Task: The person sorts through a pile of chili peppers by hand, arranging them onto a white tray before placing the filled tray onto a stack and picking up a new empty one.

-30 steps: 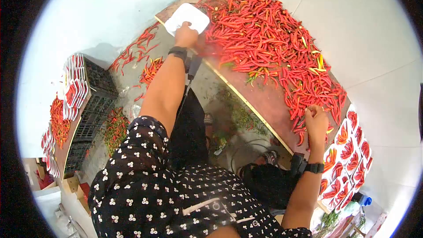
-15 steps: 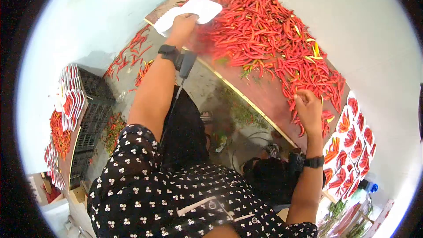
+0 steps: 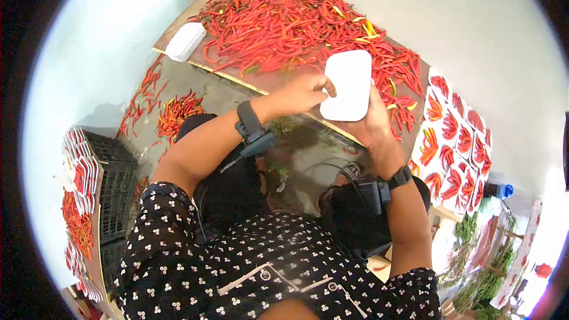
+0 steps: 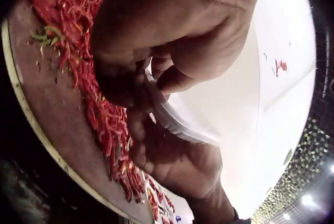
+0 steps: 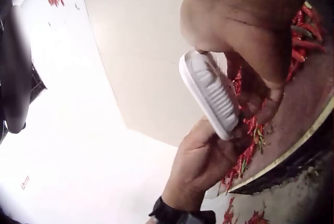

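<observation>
A white foam tray (image 3: pixel 348 86) is held between both hands over the table's front edge. My left hand (image 3: pixel 302 93) pinches its left edge with thumb and fingers. My right hand (image 3: pixel 379 120) holds it from below and the right side, its fingers mostly hidden behind the tray. In the left wrist view the tray's ribbed edge (image 4: pixel 180 122) runs between the two hands. The right wrist view shows its ribbed side (image 5: pixel 214 96) from close by. Beyond the tray lies a large heap of red chillies (image 3: pixel 267 24), a few of them yellow.
A stack of white trays (image 3: pixel 185 41) stands at the table's left end. Filled chilli trays (image 3: pixel 453 136) are laid out at right. Black crates (image 3: pixel 117 195) stand at left beside stacked filled trays (image 3: pixel 80 169). Loose chillies (image 3: pixel 178 112) lie on the floor.
My left hand has lifted a tray off the stack and brought it right, towards my body. My right hand has left the chillies and taken hold of the tray too.
</observation>
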The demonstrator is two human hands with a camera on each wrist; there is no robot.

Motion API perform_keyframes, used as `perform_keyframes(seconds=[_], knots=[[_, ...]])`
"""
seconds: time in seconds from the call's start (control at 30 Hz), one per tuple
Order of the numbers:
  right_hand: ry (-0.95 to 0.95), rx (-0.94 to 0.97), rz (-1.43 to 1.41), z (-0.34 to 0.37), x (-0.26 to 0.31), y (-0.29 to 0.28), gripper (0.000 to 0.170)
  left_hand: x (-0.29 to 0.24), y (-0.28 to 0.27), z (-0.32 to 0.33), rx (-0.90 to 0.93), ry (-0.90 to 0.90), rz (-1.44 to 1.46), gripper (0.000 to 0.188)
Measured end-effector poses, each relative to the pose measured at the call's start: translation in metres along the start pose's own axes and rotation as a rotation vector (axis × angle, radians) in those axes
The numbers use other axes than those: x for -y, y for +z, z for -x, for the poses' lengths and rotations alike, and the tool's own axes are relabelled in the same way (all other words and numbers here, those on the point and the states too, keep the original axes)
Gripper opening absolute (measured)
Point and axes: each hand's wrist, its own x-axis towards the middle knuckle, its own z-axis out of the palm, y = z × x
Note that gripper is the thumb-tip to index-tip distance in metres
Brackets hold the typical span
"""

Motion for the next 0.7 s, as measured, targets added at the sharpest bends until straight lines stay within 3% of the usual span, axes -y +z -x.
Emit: perform_keyframes(seconds=[0.1, 0.2, 0.33, 0.43, 0.5, 0.53, 0.6, 0.67, 0.7], knots=[[0.03, -0.015, 0.009, 0.012, 0.0, -0.009, 0.052, 0.0, 0.01, -0.003, 0.06, 0.01, -0.124, 0.023], [0.069, -0.067, -0.102, 0.022, 0.003, -0.007, 0.051, -0.006, 0.023, 0.0, -0.107, 0.231, -0.56, 0.026], [-0.002, -0.033, -0.075, 0.015, 0.001, -0.02, 0.048, -0.01, 0.032, -0.005, -0.292, 0.371, -0.649, 0.026], [-0.156, 0.011, 0.032, 0.005, -0.005, -0.026, 0.043, -0.023, 0.026, -0.008, -0.252, 0.299, -0.517, 0.031], [-0.32, -0.082, 0.278, 0.0, -0.008, -0.022, 0.041, -0.027, 0.025, -0.01, -0.176, 0.133, -0.117, 0.031], [-0.351, -0.123, 0.324, -0.001, -0.01, -0.02, 0.042, -0.027, 0.027, -0.011, -0.179, 0.127, -0.117, 0.031], [-0.318, -0.136, 0.284, -0.004, -0.013, -0.022, 0.042, -0.026, 0.029, -0.01, -0.17, 0.196, 0.144, 0.027], [-0.286, -0.153, 0.245, -0.008, -0.017, -0.028, 0.043, -0.024, 0.025, -0.01, -0.156, 0.173, 0.149, 0.024], [-0.318, -0.164, 0.39, -0.011, -0.018, -0.031, 0.044, -0.022, 0.024, -0.011, -0.14, 0.157, 0.154, 0.022]])
